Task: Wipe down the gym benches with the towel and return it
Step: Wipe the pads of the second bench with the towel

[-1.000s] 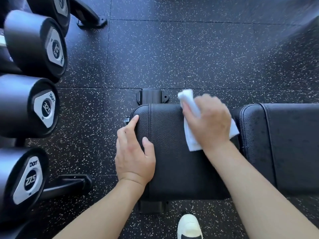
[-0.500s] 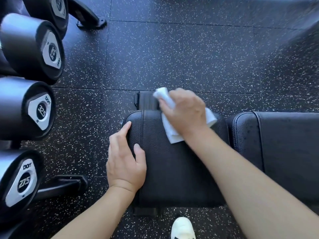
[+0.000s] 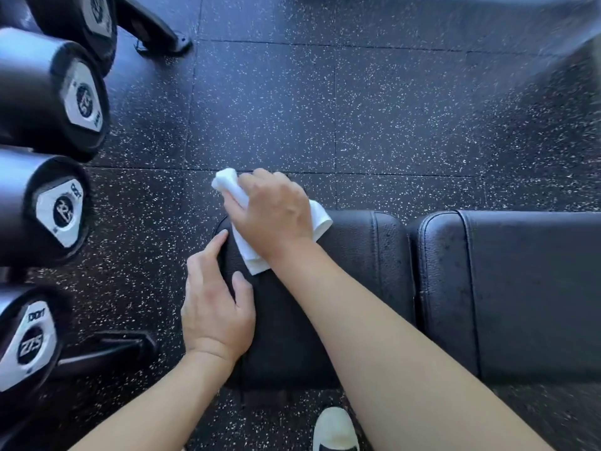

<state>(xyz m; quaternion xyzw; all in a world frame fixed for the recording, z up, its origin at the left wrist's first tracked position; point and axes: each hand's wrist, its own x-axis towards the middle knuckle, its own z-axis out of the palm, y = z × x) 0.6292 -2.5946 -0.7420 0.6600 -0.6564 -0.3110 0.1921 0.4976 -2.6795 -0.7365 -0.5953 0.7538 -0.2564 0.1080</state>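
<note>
A black padded bench lies across the lower middle, a short seat pad (image 3: 357, 252) on the left and a longer back pad (image 3: 520, 288) on the right. My right hand (image 3: 276, 213) grips a folded white towel (image 3: 320, 222) and presses it on the far left corner of the seat pad; one end of the towel sticks out past the pad's far edge. My left hand (image 3: 214, 307) rests on the pad's left edge, fingers straight, thumb on top.
A rack of black dumbbells (image 3: 52, 92) lines the left side, its foot (image 3: 107, 349) on the speckled rubber floor (image 3: 357, 109) close to the bench. My white shoe (image 3: 335, 429) stands at the bottom, just in front of the bench.
My right hand slid the towel leftward along the far edge of the seat pad to its left corner. My left hand stayed on the pad's left edge. The view shifted slightly.
</note>
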